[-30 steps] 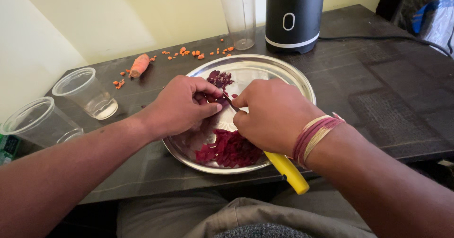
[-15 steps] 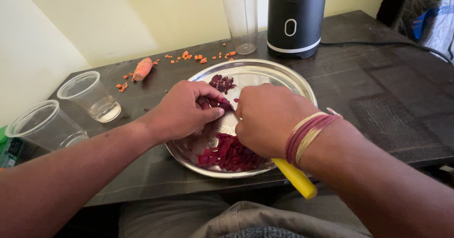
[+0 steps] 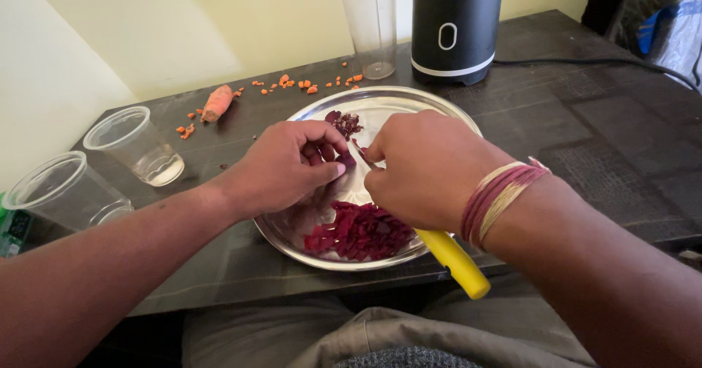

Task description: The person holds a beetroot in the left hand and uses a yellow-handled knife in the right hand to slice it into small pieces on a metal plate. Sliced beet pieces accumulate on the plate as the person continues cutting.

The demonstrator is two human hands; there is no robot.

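A round steel plate (image 3: 395,101) lies on the dark table. My left hand (image 3: 289,165) pinches a dark red beetroot piece (image 3: 344,157) over the plate's middle. My right hand (image 3: 428,167) grips a knife with a yellow handle (image 3: 453,260); its blade tip shows between the two hands, against the beetroot piece. A heap of chopped beetroot (image 3: 360,230) sits at the plate's near edge, and a smaller pile of beetroot bits (image 3: 344,122) lies at the far side. Red and cream threads circle my right wrist.
A black blender base (image 3: 456,24) and a clear blender jar (image 3: 369,21) stand at the back, with a cable running right. A carrot stub (image 3: 216,103) and orange carrot bits (image 3: 307,85) lie behind the plate. Two clear plastic cups (image 3: 135,145) (image 3: 62,192) stand at the left.
Both hands stay over the plate's middle, working the same beetroot piece; the view has shifted slightly. The chopped heap is unchanged.
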